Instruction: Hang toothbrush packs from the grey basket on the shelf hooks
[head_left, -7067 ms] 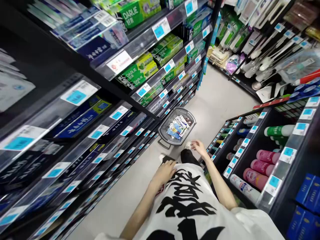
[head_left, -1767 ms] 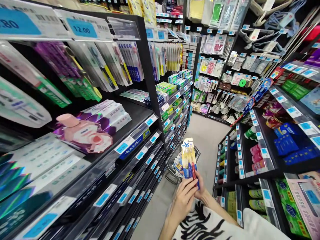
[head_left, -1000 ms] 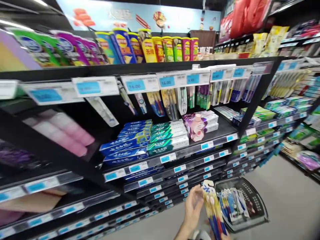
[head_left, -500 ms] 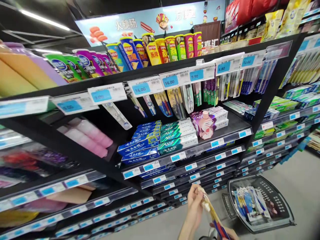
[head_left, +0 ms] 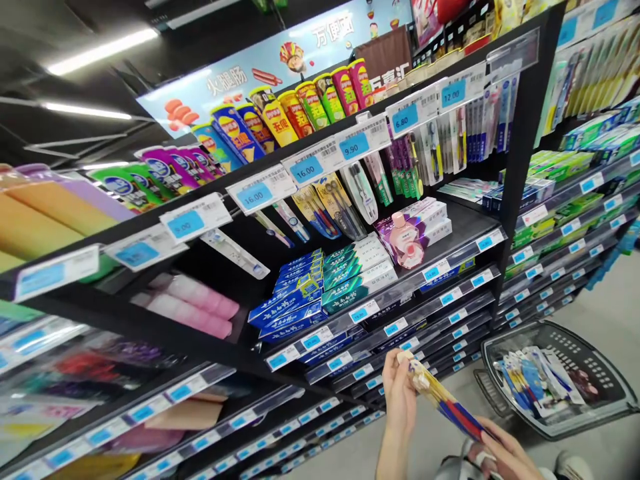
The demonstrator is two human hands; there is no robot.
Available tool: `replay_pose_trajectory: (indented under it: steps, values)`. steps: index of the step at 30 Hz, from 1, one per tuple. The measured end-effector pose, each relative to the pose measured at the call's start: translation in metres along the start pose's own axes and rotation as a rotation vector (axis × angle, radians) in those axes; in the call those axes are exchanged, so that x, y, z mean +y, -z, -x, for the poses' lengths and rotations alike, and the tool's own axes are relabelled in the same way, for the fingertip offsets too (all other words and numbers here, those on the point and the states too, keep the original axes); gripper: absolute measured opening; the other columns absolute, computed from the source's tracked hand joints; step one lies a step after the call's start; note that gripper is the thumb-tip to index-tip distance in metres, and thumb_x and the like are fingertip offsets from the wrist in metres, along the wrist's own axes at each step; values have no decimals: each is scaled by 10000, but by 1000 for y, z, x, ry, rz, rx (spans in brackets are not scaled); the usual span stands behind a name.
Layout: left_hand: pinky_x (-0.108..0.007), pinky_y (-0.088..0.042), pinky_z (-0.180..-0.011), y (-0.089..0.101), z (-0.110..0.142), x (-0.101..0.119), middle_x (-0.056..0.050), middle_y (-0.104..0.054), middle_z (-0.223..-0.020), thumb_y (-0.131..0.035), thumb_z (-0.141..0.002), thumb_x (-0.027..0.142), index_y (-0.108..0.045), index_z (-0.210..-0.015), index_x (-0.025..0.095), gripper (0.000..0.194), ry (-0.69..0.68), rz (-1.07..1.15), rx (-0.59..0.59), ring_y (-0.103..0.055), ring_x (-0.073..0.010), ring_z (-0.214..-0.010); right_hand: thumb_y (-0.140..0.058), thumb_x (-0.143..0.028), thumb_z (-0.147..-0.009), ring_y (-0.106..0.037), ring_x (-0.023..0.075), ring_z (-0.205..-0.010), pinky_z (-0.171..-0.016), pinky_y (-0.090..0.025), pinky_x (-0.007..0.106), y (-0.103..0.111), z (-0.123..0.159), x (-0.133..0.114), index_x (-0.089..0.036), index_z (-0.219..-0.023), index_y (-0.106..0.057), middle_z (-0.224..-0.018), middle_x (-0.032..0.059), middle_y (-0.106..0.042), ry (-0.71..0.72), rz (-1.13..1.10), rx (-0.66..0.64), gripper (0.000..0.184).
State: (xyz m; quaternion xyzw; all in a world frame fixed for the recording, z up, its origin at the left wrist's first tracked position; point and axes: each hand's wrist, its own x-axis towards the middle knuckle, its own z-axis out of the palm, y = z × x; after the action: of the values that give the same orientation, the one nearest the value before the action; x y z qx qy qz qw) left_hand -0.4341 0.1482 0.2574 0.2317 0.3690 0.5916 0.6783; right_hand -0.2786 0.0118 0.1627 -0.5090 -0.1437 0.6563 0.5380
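Note:
Between my two hands is a toothbrush pack point(head_left: 445, 400) with a gold card and blue and red brush handles, held slanting down to the right. My left hand point(head_left: 400, 393) is closed on its pale upper end. Around the lower end, my right hand point(head_left: 507, 450) is closed, partly cut off by the bottom edge of the view. Similar toothbrush packs point(head_left: 315, 208) hang from the shelf above. To the right of my hands, the dark shopping basket point(head_left: 487, 390) holds several toothbrush packs point(head_left: 540, 380) and a pinkish item.
Blue toothpaste boxes point(head_left: 285, 310), green-and-white boxes point(head_left: 357, 273) and a pink bottle point(head_left: 407, 243) stand on the shelf ahead. Price tags point(head_left: 365, 311) line the shelf edges. Pink cylinders point(head_left: 200, 307) lie at left. Grey floor point(head_left: 607, 310) shows at right.
The view has tilted and shifted. The toothbrush pack now shows more fully, and more of my right hand has come into view. Both hands stay on the pack.

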Motion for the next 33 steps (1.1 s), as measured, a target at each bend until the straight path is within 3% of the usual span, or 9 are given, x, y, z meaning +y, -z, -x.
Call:
replay_pose_trajectory:
  steps: [7,9,13,18,21,24,26,28,33]
  values:
    - [-230,-493,-726,8,-4,6,-9,-652,-875,-833,-781,385,-651,-928,210,293,-11,-41,-109,-621,-129,-795,-883,-628,-498,-671,277,-706,-571,-525,347,0,-1,-14,-181,-807,-830,-737,144,-751,79,-85,114,546]
    - [-254,-508,-786,10,-2,6,-43,-673,-945,-818,-795,403,-676,-923,200,279,-2,-54,-142,-641,-159,-896,-881,-624,-501,-680,286,-732,-555,-527,339,-2,2,-18,-197,-803,-836,-819,157,-765,82,-74,114,525]
    - [-290,-518,-822,15,1,10,-73,-678,-1026,-801,-813,403,-701,-932,201,255,22,-103,-208,-644,-194,-987,-860,-632,-536,-692,275,-760,-555,-538,332,-4,7,-22,-219,-781,-835,-1190,172,-727,99,-42,119,481]
    - [-329,-521,-876,17,2,9,-89,-685,-1076,-845,-758,417,-713,-984,206,335,36,-143,-224,-649,-225,-1036,-831,-623,-582,-703,282,-792,-574,-554,336,4,0,-14,-219,-813,-833,-1299,159,-681,118,12,86,466]
    - [-318,-515,-864,18,4,1,-81,-688,-1059,-859,-747,390,-708,-1022,209,362,46,-149,-240,-655,-209,-984,-823,-629,-595,-706,289,-837,-600,-573,333,11,-4,-11,-219,-869,-832,-1311,156,-677,114,26,95,494]
    - [-253,-494,-766,18,1,-1,-32,-668,-899,-846,-771,356,-698,-955,199,284,32,-138,-200,-630,-140,-805,-815,-638,-608,-715,299,-889,-649,-595,342,12,0,-16,-225,-931,-828,-1312,150,-676,101,60,103,524]
    - [-233,-486,-734,17,-5,11,-10,-652,-840,-862,-752,343,-688,-932,195,290,3,-141,-181,-611,-119,-747,-807,-650,-619,-720,304,-917,-682,-604,352,12,5,-23,-234,-991,-818,-1261,148,-699,87,90,105,558]
    - [-224,-489,-711,13,-14,36,-3,-656,-838,-876,-729,348,-687,-963,201,335,-51,-173,-174,-609,-113,-729,-793,-663,-634,-723,305,-939,-705,-605,356,11,9,-29,-240,-1062,-801,-1163,144,-732,75,114,108,603]
    - [-181,-484,-634,-8,-35,134,25,-653,-818,-882,-712,316,-687,-1034,219,389,-332,-275,-99,-601,-83,-679,-773,-666,-642,-725,320,-979,-768,-600,370,14,15,-31,-227,-1088,-786,-973,138,-765,25,182,94,626]
